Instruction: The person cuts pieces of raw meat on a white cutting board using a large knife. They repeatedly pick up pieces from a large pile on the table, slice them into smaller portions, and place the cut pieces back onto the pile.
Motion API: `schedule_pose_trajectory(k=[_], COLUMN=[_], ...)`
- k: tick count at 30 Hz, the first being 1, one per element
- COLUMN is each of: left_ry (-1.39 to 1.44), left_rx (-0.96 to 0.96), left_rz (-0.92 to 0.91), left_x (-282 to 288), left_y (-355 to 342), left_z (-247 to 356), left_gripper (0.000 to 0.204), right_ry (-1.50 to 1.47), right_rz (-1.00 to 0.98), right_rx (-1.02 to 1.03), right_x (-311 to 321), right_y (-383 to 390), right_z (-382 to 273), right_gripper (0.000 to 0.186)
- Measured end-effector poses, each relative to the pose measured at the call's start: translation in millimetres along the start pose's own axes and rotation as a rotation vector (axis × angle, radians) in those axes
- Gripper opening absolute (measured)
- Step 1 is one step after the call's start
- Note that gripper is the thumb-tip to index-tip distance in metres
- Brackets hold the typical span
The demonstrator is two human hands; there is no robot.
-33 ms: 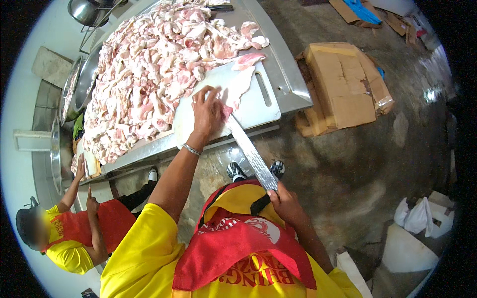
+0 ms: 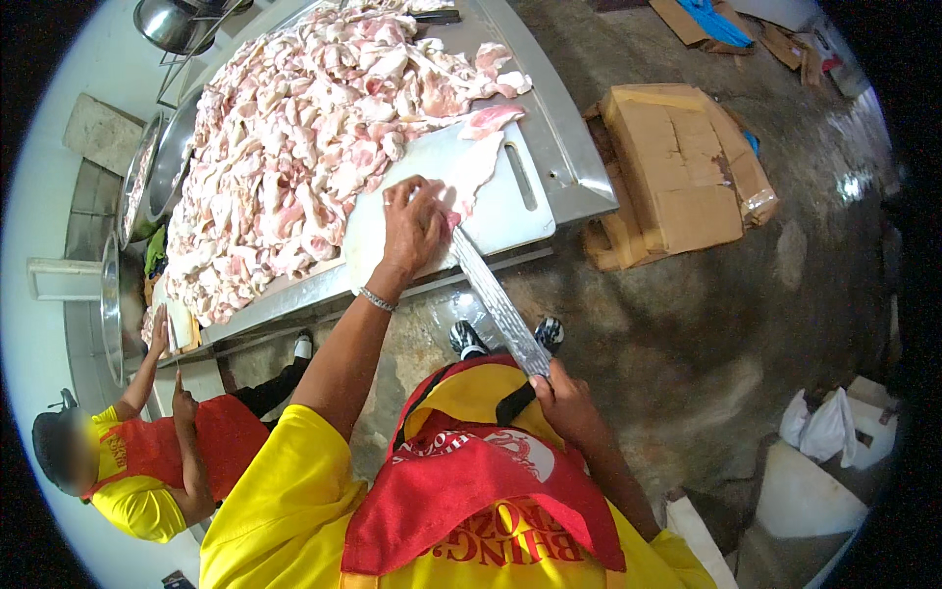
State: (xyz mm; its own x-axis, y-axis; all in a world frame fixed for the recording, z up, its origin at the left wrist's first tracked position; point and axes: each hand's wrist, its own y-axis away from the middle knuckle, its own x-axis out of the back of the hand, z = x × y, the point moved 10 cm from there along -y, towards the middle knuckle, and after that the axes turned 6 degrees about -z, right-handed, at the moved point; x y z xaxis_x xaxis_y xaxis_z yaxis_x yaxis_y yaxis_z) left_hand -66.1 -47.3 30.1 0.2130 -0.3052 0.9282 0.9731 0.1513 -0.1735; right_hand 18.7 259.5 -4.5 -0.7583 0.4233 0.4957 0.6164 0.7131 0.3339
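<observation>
My left hand (image 2: 410,224), its fingers bent, holds down a piece of pale pink raw meat (image 2: 453,218) on a white cutting board (image 2: 392,263). My right hand (image 2: 564,393) grips the handle end of a long, broad knife (image 2: 498,302) in front of my apron. The far end of its blade meets the meat beside my left fingers. A flat, whitish strip of meat or skin (image 2: 478,177) spreads over the board toward its handle slot. Just past the board lies another pink piece (image 2: 491,121). My left fingertips are partly hidden.
A big heap of raw meat pieces (image 2: 285,147) covers the steel table (image 2: 574,182). At far left a co-worker in a red apron (image 2: 226,442) works at the same table. Metal bowls (image 2: 172,162) stand beyond the heap. A cardboard box (image 2: 677,167) sits right of the table.
My left hand has shifted very slightly on the meat. The knife's blade has tilted a little, with my right hand moving slightly to the right.
</observation>
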Motion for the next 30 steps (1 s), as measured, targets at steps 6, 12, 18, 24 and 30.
schedule_pose_trajectory(k=[6, 12, 18, 24, 30], left_ry=[0.442, 0.360, 0.562, 0.325, 0.621], left_rx=[0.140, 0.066, 0.082, 0.061, 0.197], left_rz=[-0.169, -0.242, -0.228, -0.335, -0.532], left_x=[6, 8, 0, -2, -14], left_y=[-7, -5, -4, -5, 22], left_z=[-19, -28, -21, -30, -38], left_gripper=[0.022, 0.021, 0.021, 0.019, 0.011], right_ry=[0.111, 0.220, 0.244, 0.151, -0.339], right_rz=[-0.046, -0.168, -0.195, -0.109, 0.071], right_rx=[-0.170, -0.250, -0.438, -0.351, -0.120], right_x=[15, 15, 11, 21, 26], right_y=[12, 25, 39, 53, 28], right_z=[-16, -22, -8, -8, -9], right_gripper=[0.027, 0.026, 0.023, 0.027, 0.028])
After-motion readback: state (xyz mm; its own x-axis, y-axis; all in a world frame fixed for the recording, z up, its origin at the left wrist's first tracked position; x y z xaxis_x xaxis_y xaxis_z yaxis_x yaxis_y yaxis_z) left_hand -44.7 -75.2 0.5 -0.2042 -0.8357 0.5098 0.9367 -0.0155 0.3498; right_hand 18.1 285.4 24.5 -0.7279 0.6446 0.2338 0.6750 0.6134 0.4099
